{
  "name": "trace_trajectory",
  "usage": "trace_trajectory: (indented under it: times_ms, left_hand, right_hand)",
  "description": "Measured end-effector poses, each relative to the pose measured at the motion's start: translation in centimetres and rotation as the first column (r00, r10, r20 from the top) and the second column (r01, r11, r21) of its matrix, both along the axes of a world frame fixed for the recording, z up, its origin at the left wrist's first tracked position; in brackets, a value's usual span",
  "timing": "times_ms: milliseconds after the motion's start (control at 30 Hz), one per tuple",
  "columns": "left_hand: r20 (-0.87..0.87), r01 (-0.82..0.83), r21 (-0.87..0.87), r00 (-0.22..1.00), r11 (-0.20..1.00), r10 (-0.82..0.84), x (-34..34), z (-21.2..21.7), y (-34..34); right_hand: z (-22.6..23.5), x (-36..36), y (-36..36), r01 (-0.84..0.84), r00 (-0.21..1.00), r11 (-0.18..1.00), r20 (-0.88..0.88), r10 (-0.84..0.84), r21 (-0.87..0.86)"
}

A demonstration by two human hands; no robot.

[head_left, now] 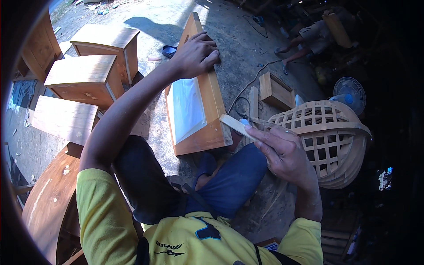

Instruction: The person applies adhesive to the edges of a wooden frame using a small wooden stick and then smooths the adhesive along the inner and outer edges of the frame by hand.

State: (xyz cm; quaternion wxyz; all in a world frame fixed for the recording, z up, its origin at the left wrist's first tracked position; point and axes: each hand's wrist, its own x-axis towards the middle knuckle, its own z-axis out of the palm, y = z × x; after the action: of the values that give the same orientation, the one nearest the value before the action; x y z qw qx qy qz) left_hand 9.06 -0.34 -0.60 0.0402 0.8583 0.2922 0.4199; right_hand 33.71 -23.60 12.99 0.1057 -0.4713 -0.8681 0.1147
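Note:
A wooden drawer-like box (pixel 213 99) stands tilted between my knees, with a white sheet (pixel 187 106) lying against its inner side. My left hand (pixel 197 55) is closed over the far part of its upper edge, the fingers curled round the wood. In my right hand (pixel 282 152) is a flat, pale wooden strip (pixel 236 124), pinched between thumb and fingers. The strip's far end lies at the box's near right corner; whether it touches there I cannot tell.
Several wooden drawers (pixel 84 70) stand at the left, beside a curved brown wooden piece (pixel 48 203). To the right are a lattice wooden basket (pixel 327 145), a fan (pixel 350 95) and a small wooden box (pixel 277 90). A cable (pixel 251 81) crosses the floor. Another person (pixel 309 37) carries wood farther off.

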Motion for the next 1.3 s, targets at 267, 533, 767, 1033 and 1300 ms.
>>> trace_trajectory:
  times_ms: [267, 533, 767, 1033, 1300]
  left_hand:
    - [-0.060, -0.008, -0.062, 0.998, 0.998, 0.004, 0.2, 0.6, -0.2]
    - [-0.016, 0.004, 0.000, 1.000, 1.000, -0.004, 0.2, 0.0, 0.0]
    - [0.014, 0.042, 0.045, 0.999, 0.998, -0.043, 0.1, 0.2, 0.1]
    - [0.046, -0.036, 0.116, 0.998, 0.993, 0.031, 0.6, -1.1, 1.2]
    - [0.001, 0.009, -0.016, 1.000, 1.000, -0.009, 0.1, 0.2, 0.2]
  right_hand:
    - [1.0, 0.2, 0.3, 0.011, 0.997, 0.999, 0.072, -0.008, -0.031]
    - [1.2, 1.1, 0.7, -0.031, 0.998, 0.998, 0.054, 0.034, -0.049]
    - [0.3, 0.7, -0.6, 0.026, 0.998, 1.000, 0.061, -0.024, -0.018]
    - [-0.2, 1.7, 0.0, 0.039, 0.996, 0.999, -0.083, -0.037, 0.022]
    - [-1.0, 2.4, -0.3, 0.012, 1.000, 0.998, 0.008, -0.013, 0.062]
